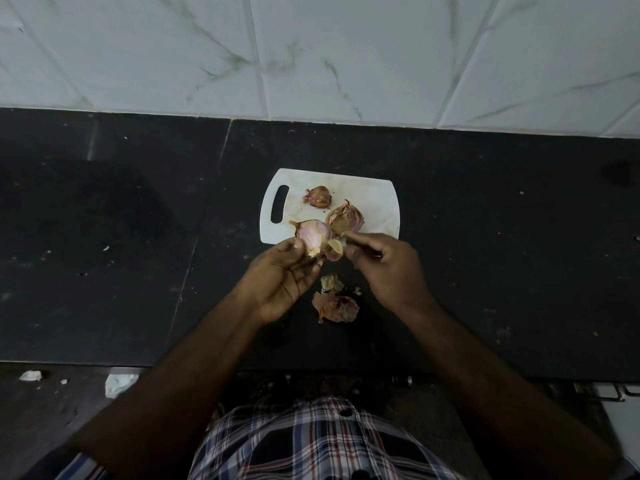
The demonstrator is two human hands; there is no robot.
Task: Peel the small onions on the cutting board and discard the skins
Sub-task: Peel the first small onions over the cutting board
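Left hand (282,268) grips a half-peeled onion (313,237) over the cutting board (377,199) edge, right hand (379,259) pinching its skin (334,249). Yank too hard and the onion probably pops out, or the skin tears short.

Three onions (313,235), one cutting board (375,199)

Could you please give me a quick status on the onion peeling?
Left hand holds onion; right hand pinches its skin. Two onions unpeeled on cutting board. Peeled skins lie on counter, not discarded.
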